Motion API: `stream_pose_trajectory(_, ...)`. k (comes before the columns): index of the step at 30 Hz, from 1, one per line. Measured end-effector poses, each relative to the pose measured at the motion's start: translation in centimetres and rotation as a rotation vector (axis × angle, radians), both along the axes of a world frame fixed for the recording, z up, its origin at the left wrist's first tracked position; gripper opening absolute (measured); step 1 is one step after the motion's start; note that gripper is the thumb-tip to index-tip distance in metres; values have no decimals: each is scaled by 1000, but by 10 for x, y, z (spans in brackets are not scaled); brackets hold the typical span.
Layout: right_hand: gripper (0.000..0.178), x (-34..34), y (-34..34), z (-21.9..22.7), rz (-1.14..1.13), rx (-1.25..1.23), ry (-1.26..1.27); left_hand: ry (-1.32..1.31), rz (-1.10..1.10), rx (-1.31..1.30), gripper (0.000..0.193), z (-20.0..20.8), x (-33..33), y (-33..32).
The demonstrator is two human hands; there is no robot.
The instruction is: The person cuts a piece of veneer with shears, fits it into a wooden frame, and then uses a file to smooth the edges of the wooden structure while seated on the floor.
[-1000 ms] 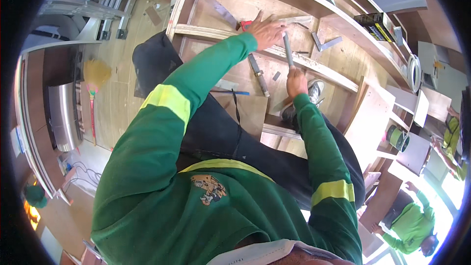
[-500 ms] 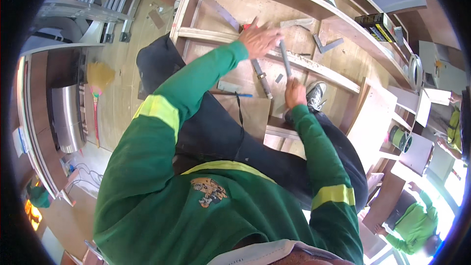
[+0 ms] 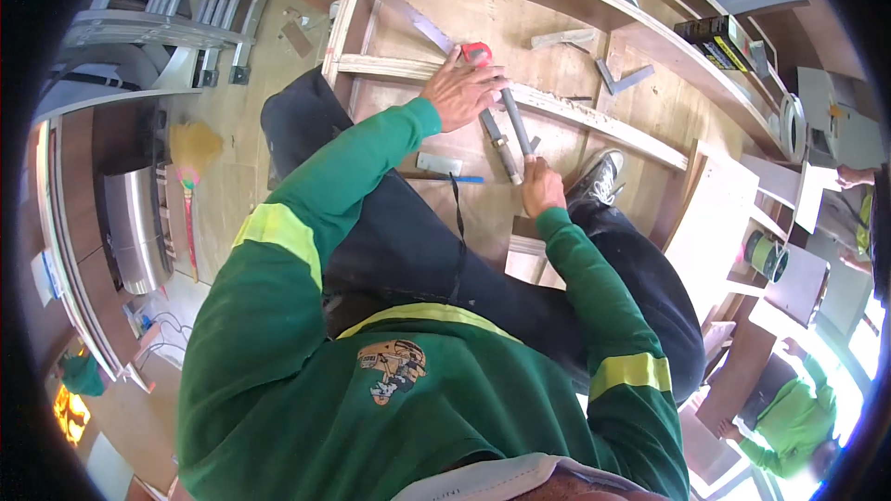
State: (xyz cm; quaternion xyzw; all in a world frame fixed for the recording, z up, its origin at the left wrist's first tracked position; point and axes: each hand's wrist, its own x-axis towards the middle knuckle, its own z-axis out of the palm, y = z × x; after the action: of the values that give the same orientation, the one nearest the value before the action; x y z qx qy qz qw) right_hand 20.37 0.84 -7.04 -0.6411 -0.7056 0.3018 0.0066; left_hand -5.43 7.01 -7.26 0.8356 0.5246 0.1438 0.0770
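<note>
My right hand point(image 3: 543, 187) is closed around the near end of a long grey file point(image 3: 518, 119). My left hand point(image 3: 464, 93) has its fingers over the file's far end, at the wooden rail point(image 3: 585, 111) of a plywood frame. Wood shavings lie along the top of this rail. Just beyond the left fingers sits a red tape measure point(image 3: 476, 54). A tool that looks like a chisel point(image 3: 502, 153), with a banded handle, lies left of the file. Under the left wrist rests a pale block point(image 3: 439, 163), with a thin blue stick point(image 3: 471, 180) beside it.
In the frame lie a dark metal square point(image 3: 626, 81), a wooden piece point(image 3: 561, 38) and a long flat metal blade point(image 3: 399, 5). My shoe point(image 3: 599, 174) stands inside it. Left are a broom point(image 3: 192, 176) and a ladder point(image 3: 167, 28). A person in bright green point(image 3: 794, 417) works at lower right.
Both hands and the file have moved left and slightly toward me along the rail. The tape measure, mostly covered before, now shows beyond my left hand.
</note>
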Motion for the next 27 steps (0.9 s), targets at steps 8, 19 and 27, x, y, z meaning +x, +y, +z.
stream_pose_trajectory(8, 48, -29, 61, -4, -68, 75, 45, 58, 87, -115, 46, -4, 3, 76)
stream_pose_trajectory(19, 50, -25, 40, 21, 55, -68, -6, 64, 64, 94, 44, -2, -29, 20)
stream_pose_trajectory(27, 54, -41, 34, 5, 87, -122, 8, 148, 63, -75, 46, 7, -49, 8)
